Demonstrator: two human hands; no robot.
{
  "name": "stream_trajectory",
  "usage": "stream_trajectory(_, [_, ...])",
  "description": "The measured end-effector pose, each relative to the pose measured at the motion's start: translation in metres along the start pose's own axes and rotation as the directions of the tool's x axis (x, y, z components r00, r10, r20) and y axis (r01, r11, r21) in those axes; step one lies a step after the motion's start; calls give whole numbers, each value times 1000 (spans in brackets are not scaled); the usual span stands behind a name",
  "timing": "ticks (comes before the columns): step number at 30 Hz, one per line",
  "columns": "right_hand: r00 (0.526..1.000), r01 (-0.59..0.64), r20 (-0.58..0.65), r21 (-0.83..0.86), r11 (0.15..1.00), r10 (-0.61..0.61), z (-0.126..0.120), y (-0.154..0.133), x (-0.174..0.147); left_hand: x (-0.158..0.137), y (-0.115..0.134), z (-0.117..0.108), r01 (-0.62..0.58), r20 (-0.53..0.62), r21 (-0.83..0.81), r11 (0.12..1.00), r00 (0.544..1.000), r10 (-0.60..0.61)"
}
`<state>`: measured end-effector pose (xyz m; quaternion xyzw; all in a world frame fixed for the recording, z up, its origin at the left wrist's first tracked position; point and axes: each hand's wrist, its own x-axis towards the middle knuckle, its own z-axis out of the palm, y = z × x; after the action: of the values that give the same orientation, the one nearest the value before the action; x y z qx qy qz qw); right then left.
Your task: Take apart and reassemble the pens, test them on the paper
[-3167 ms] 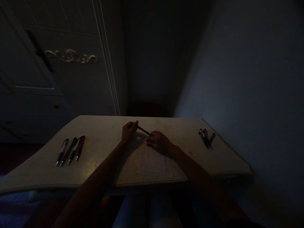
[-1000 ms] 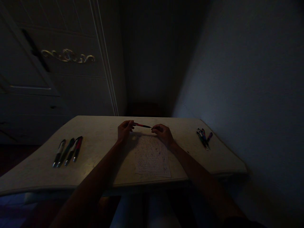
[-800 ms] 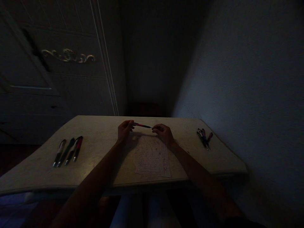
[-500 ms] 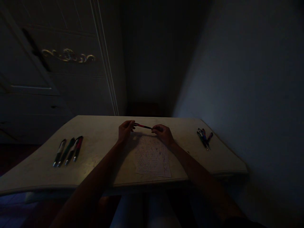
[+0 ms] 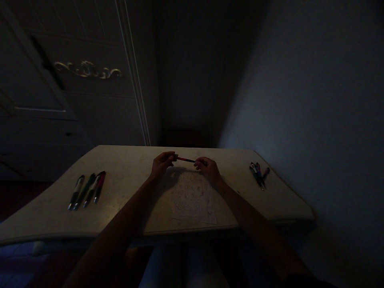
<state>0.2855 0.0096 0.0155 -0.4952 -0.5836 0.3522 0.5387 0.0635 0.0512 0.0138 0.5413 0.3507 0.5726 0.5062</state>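
Observation:
A red and black pen [image 5: 186, 159] is stretched between my two hands, above the far part of the table. My left hand [image 5: 163, 163] pinches its left end between thumb and fingers. At the other end, the fingertips of my right hand [image 5: 207, 168] are closed on the dark part of the pen. Below the hands lie sheets of paper [image 5: 192, 200] covered with scribbles and small drawings. The dim light hides the pen's finer details and both of its gripped ends.
Several pens [image 5: 87, 191] lie side by side at the table's left. A loose cluster of pens [image 5: 258, 175] lies at the right. A pale table [image 5: 129, 160] stands between a cabinet [image 5: 90, 116] on the left and a wall [image 5: 300, 100] on the right.
My left hand has shifted slightly to the right along with the pen, and less of the pen's left end shows. My right hand has barely moved.

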Motion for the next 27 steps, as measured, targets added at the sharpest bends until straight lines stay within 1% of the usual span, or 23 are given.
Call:
stream_trajectory(5, [999, -35, -31, -2, 999, 35, -2, 4, 3, -3, 8, 3, 101, 71, -117, 988, 993, -93])
stream_trajectory(8, [999, -14, -30, 14, 1000, 15, -1, 6, 5, -5, 13, 6, 153, 93, -176, 973, 986, -138])
stream_trajectory(11, [999, 19, -27, 16, 1000, -19, -1, 6, 6, -6, 14, 10, 208, 83, -206, 956, 977, -194])
stream_trajectory(13, [999, 31, -35, 11, 999, -30, -1, 6, 6, -6, 12, 12, 215, 46, -179, 960, 977, -210])
stream_trajectory(15, [998, 34, -48, 9, 999, -34, 0, 5, 6, -5, 8, 11, 185, -9, -95, 978, 982, -187])
stream_trajectory(17, [998, 36, -51, 7, 999, -36, 0, 4, 5, -3, 3, 9, 141, -56, 30, 990, 989, -139])
stream_trajectory(20, [998, 41, -41, -16, 999, -42, 0, 3, 4, -1, 0, 5, 63, -70, 172, 983, 996, -51])
stream_trajectory(22, [999, 42, -34, -33, 999, -43, 0, 2, 3, -1, 1, 3, 11, -59, 186, 983, 998, 0])
stream_trajectory(24, [999, 39, -26, -46, 998, -41, 0, 2, 2, -2, 2, 2, -31, -46, 165, 986, 998, 39])
stream_trajectory(27, [999, 20, -31, -61, 998, -22, 0, 2, 1, -2, 3, 2, -63, -35, 171, 983, 997, 70])
